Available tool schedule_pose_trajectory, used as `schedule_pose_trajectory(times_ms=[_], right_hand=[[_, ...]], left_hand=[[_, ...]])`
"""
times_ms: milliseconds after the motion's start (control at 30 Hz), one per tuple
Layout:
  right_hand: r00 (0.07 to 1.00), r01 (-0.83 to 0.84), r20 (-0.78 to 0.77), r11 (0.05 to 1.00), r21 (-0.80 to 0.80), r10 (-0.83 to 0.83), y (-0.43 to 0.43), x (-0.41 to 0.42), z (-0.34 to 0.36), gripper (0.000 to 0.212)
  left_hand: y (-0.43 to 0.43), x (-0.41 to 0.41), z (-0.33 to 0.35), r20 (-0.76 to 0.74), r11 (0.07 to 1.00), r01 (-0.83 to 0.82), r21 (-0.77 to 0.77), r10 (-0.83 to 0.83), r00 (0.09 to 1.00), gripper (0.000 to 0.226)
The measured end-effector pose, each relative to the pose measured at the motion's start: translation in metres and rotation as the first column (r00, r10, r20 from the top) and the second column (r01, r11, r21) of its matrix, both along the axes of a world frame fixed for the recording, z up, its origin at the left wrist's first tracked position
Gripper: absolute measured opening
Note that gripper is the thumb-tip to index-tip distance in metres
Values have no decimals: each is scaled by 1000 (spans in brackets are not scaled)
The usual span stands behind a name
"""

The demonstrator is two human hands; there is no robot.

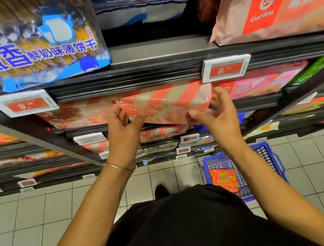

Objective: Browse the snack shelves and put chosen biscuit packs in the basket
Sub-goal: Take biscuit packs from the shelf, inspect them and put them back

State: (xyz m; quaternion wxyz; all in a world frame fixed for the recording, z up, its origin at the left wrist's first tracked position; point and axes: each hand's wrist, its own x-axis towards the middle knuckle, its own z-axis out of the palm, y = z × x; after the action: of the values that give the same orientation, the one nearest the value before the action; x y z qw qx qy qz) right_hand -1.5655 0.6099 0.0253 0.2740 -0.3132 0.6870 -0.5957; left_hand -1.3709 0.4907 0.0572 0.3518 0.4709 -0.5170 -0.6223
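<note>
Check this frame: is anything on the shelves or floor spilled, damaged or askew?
Nothing spilled or damaged. Only the striped pack sits tilted, since the left hand and right hand grip its ends. The basket stands upright on the floor.

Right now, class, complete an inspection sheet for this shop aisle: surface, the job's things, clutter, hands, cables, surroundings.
Surface: dark shelf with price tags along its edge.
Job's things: striped pack at the shelf front; blue basket on the floor, holding one orange pack.
Clutter: nothing seen.
Hands: left hand and right hand each grip an end of the striped pack.
Cables: nothing seen.
Surroundings: blue biscuit bag and Garden bag above; tiled floor below.
</note>
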Motion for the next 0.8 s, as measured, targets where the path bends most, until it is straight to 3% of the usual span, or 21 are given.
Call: schedule_pose_trajectory(times_ms=[433,600,800], right_hand=[[995,81,-73,989,127,-72,-20,-2,5,20],[987,151,-84,976,155,-139,-24,0,11,24],[973,187,-156,975,120,-167,-17,-1,14,12]], left_hand=[[0,4,1,72,986,-146,76,140,988,35],[2,2,7,84,990,-129,60,124,989,40],[1,-7,13,90,994,-96,43,91,992,47]])
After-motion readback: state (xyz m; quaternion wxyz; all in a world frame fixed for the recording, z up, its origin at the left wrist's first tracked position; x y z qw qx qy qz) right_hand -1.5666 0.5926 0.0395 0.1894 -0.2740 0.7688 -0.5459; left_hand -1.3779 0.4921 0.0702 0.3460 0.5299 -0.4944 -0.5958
